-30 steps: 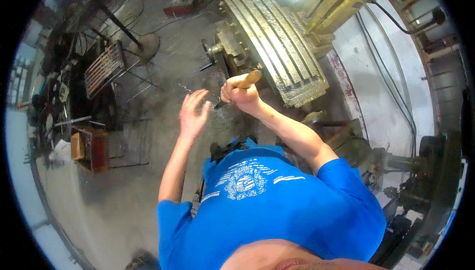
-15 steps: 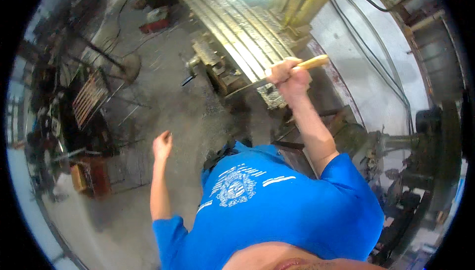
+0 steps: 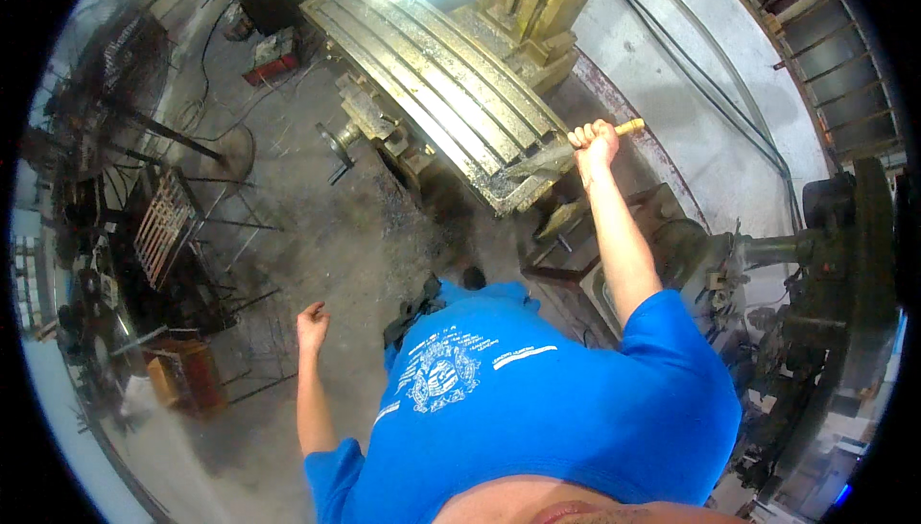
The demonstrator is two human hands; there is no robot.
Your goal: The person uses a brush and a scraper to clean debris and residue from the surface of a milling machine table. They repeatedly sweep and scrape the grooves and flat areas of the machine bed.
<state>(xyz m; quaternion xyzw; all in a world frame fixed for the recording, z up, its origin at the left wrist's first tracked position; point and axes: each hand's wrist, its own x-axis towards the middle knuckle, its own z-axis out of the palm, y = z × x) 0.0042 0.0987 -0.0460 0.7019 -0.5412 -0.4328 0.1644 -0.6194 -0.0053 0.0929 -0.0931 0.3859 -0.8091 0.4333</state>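
Observation:
My right hand [image 3: 597, 144] is closed round the tan wooden handle of a brush [image 3: 630, 128], whose butt end sticks out to the right of my fist. The brush's grey, flared end reaches left over the near right corner of a slotted metal machine table [image 3: 422, 63]. Pale chips and dust lie along the table's grooves. Away from the machine, low on the left, my left hand [image 3: 312, 327] hangs over the floor with its fingers curled in. Nothing shows in it.
A handwheel [image 3: 338, 148] juts from the machine's left side. Farther left stand a pedestal fan [image 3: 125, 59], a slatted metal rack [image 3: 165, 226] and a wooden box [image 3: 187, 377]. A red box [image 3: 271, 56] lies behind. Dark machinery [image 3: 815, 265] fills the right side.
My right hand has moved a little to the right with the brush, and the brush's flared end now shows over the table corner. The view has shifted, and my left hand appears lower.

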